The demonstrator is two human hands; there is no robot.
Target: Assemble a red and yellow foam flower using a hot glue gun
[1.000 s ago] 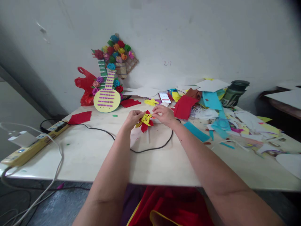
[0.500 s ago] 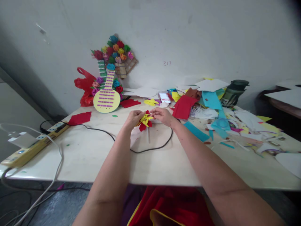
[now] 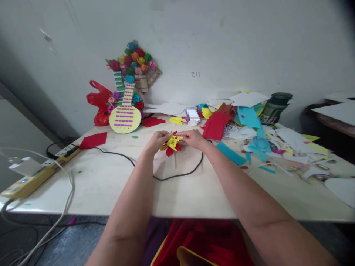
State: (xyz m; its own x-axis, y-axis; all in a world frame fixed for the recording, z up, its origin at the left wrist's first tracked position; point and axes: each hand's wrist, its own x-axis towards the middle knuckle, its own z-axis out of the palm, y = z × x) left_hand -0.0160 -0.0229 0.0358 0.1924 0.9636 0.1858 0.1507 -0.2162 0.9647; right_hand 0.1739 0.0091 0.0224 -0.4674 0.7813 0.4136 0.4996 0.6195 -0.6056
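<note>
Between my hands, above the middle of the table, is a paper flower with yellow inner petals and red outer ones. My left hand is closed, pinching the flower's left side between thumb and fingers. On the other side, my right hand is closed too, its fingertips pinched at the flower's upper right edge. A thin pale stick shows just below the flower; whether it joins the flower I cannot tell.
A black cable loops across the table. At left lies a yellow power strip. A yellow paper guitar shape leans by paper flowers at the back. Paper scraps and a dark green bottle are at right.
My right hand's fingers have come down and in on the flower's right side. The flower has tilted a little, its red lower petal shifting right. My left hand stays pinched on it.
</note>
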